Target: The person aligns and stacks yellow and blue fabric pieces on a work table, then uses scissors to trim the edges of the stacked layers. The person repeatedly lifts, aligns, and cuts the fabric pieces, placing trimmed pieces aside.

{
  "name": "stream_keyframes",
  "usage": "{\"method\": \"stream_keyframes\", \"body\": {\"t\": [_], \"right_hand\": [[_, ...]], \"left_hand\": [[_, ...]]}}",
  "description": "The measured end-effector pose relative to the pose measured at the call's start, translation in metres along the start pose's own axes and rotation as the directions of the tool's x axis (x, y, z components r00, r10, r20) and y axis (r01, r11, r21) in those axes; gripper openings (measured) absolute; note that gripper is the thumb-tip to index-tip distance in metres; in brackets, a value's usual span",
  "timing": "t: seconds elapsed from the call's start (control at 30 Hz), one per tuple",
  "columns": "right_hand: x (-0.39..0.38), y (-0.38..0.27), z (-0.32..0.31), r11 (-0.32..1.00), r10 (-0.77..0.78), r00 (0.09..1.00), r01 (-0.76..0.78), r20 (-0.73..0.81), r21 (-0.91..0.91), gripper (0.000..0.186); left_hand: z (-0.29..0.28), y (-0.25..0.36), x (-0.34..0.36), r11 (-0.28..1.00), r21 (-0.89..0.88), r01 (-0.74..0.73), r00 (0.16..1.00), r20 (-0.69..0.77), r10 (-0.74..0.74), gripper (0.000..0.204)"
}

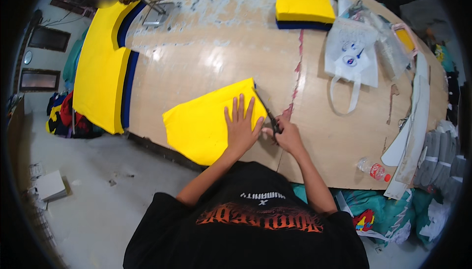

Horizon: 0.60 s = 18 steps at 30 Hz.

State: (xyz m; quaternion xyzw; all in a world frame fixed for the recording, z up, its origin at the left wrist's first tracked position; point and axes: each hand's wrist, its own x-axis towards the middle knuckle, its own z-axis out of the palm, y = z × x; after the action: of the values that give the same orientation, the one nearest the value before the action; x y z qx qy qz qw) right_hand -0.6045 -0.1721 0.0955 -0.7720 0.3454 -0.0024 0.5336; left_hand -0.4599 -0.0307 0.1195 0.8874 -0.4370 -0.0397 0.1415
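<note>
A yellow fabric piece [199, 126] lies on the table near its front edge. My left hand [241, 126] rests flat on the right part of the fabric, fingers spread. My right hand [286, 134] is closed round the handles of a pair of dark scissors [265, 109]. Their blades point away from me and to the left, along the fabric's right edge, with the tips by its far right corner. Whether the blades are parted or touching is hard to make out.
A long yellow stack [98, 72] with dark blue layers lines the table's left end, beside a cutting machine [155, 13]. At the far right sit a smaller yellow stack [305, 1] and a white bag [351, 47]. A plastic bottle [373, 169] lies near right.
</note>
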Motion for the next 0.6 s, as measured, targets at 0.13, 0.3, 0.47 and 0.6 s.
{"method": "stream_keyframes", "body": {"t": [0.13,0.3,0.47,0.6], "right_hand": [[0.004,0.033,0.019,0.998,-0.067,0.995,0.066,-0.076,-0.012,0.062],[-0.002,-0.002,-0.001,0.994,-0.082,0.996,0.08,-0.025,-0.077,0.056],[-0.004,-0.007,-0.007,0.993,-0.064,0.998,0.063,-0.012,-0.098,0.055],[-0.005,-0.007,-0.011,0.999,-0.003,1.0,0.003,-0.011,-0.041,0.06]], "left_hand": [[0.0,0.0,0.0,1.0,-0.02,0.0,1.0,0.004,0.0,0.075],[-0.003,0.003,0.0,0.999,-0.03,0.011,1.0,0.015,-0.011,0.075],[-0.002,0.001,-0.001,0.999,-0.038,-0.02,1.0,-0.004,0.02,0.075],[0.002,-0.005,-0.002,0.998,-0.02,-0.062,0.996,-0.065,0.06,0.072]]}}
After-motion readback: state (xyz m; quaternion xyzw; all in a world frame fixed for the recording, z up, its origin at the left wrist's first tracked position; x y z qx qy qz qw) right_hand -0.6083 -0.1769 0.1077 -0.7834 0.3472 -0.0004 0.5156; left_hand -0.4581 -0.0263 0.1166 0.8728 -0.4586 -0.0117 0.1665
